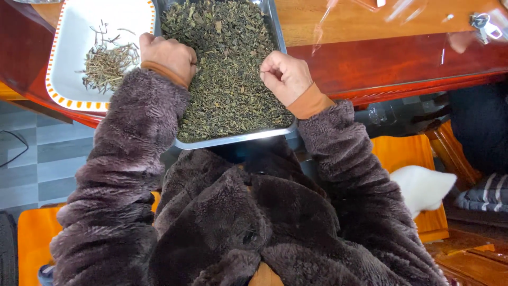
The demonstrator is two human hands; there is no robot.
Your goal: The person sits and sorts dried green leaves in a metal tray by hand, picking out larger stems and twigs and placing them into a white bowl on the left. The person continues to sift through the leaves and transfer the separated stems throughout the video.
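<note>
A metal tray heaped with dark green dried tea leaves rests on the edge of a red wooden table. My left hand lies curled on the leaves at the tray's left side, fingers closed. My right hand rests on the leaves at the right side, thumb and fingers pinched together; what it holds, if anything, is too small to tell. Left of the tray stands a white plate with an orange-patterned rim holding a small pile of thin tea stems. Both arms wear dark fuzzy sleeves.
A set of keys lies at the table's far right. Orange wooden seats stand below the table, with a white furry thing at the right. Grey tiled floor shows on the left.
</note>
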